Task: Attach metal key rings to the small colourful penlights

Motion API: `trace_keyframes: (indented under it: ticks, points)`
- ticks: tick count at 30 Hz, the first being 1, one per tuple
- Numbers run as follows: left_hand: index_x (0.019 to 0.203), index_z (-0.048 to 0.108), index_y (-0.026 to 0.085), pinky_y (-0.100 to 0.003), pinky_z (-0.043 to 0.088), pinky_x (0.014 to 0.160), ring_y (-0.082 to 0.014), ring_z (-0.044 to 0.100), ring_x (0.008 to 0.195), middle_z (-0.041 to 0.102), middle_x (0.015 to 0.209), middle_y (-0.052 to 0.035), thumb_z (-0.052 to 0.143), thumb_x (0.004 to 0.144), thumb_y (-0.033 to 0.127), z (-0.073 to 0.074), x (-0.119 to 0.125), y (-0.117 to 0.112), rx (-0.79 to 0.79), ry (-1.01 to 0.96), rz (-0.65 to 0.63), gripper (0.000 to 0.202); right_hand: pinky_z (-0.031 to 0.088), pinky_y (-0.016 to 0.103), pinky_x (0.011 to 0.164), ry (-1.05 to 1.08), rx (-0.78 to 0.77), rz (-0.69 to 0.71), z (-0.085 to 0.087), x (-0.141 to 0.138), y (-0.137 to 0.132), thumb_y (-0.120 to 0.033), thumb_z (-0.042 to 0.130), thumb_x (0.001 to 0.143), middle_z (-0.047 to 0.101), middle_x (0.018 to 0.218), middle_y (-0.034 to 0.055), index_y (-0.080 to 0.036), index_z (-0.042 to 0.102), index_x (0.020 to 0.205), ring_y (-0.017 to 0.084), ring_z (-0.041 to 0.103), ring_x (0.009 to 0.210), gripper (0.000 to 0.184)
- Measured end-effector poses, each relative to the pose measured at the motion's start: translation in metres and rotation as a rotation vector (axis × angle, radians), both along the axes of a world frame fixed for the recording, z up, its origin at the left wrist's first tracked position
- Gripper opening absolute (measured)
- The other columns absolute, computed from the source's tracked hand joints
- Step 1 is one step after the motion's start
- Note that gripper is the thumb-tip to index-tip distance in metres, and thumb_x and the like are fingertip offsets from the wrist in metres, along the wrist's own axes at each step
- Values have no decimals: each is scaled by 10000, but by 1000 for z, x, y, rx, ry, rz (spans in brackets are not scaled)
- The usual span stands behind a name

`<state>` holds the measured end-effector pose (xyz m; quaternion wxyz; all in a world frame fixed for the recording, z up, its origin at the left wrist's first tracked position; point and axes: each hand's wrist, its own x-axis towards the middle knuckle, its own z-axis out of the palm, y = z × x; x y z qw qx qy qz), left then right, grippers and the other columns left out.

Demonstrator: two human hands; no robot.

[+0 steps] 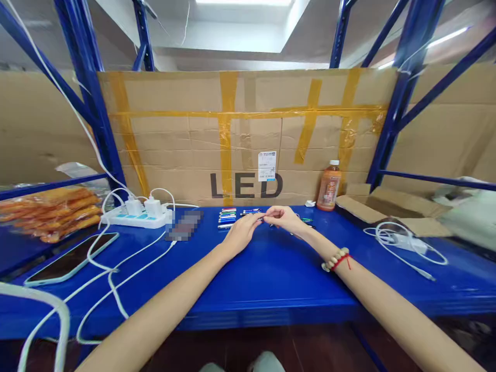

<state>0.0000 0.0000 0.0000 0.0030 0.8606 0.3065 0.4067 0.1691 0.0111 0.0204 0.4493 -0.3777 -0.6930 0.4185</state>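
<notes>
Over the far middle of the blue shelf, my left hand (242, 233) and my right hand (285, 219) meet with fingers pinched together. Between their fingertips is a slim dark pen (262, 218), mostly covered by the fingers. Just left of my left hand, several pens (227, 219) in blue, silver, red and green lie side by side. More blue pens (251, 211) lie behind my hands. To the right, a few thin pens (308, 221) show partly past my right hand. A beaded bracelet with red string circles my right wrist.
At the left are a white power strip (135, 219) with chargers, loose white cables and a phone (72, 259). An orange drink bottle (329, 187) stands at the back right, near an open cardboard box (395, 209) and a white charger with cable (409, 243). Cardboard (174, 150) walls the back.
</notes>
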Motion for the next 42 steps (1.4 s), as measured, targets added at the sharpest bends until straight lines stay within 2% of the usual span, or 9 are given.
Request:
trace_keyframes:
  ticks: [5, 10, 15, 20, 24, 31, 38, 42]
  points:
    - [1089, 507, 190, -317, 410, 876, -180, 522, 995, 569, 1075, -56, 327, 880, 235, 4, -1, -1, 34, -28, 101, 279, 306, 128, 424, 18, -20, -14, 7, -4, -4, -443, 673, 575, 594, 685, 16, -119, 576, 842, 24, 443, 501, 431]
    - [1070, 494, 205, -303, 400, 859, -179, 520, 996, 558, 1095, -48, 305, 885, 248, 2, -3, 2, -41, -39, 149, 269, 326, 138, 422, -14, 86, -20, 6, -6, -4, -416, 668, 592, 622, 757, 56, -121, 610, 938, 74, 518, 586, 458]
    - [1021, 480, 200, -271, 413, 729, -179, 553, 884, 588, 982, -45, 270, 891, 271, 3, -2, -1, -185, -21, 95, 257, 376, 165, 444, -121, 236, -1, 8, -1, -3, -393, 661, 604, 634, 758, 62, -115, 658, 904, 83, 516, 582, 408]
    - [999, 469, 195, -238, 393, 659, -163, 550, 809, 585, 870, -35, 258, 892, 283, 7, 1, -7, -208, -57, 29, 252, 433, 186, 514, -139, 272, 3, 10, 5, -2, -384, 656, 619, 636, 781, 55, -138, 663, 904, 116, 562, 670, 377]
    - [982, 472, 190, -241, 386, 657, -165, 545, 811, 579, 881, -39, 256, 892, 280, 8, 2, -9, -197, -45, 22, 251, 444, 189, 537, -126, 277, 16, 12, 7, -2, -371, 669, 607, 631, 791, 54, -135, 670, 865, 119, 566, 692, 350]
    - [1045, 485, 199, -263, 396, 737, -170, 543, 855, 585, 946, -48, 274, 890, 270, 7, 1, -9, -180, -11, 26, 272, 402, 163, 433, -143, 249, 52, 13, 9, -1, -381, 670, 599, 611, 837, 63, -120, 669, 813, 80, 523, 595, 337]
    - [1081, 487, 219, -271, 402, 758, -169, 539, 877, 578, 992, -43, 272, 891, 291, 7, -1, -6, -198, -41, 10, 295, 446, 200, 539, -158, 432, -84, 10, 6, -2, -394, 661, 619, 616, 750, 52, -146, 677, 759, 113, 556, 665, 285]
    - [1056, 483, 201, -264, 398, 765, -162, 537, 869, 576, 976, -48, 279, 888, 275, 9, 0, -9, -202, -71, 1, 275, 453, 208, 567, -136, 510, -63, 10, 3, -2, -395, 656, 630, 600, 718, 45, -163, 680, 733, 106, 549, 661, 255]
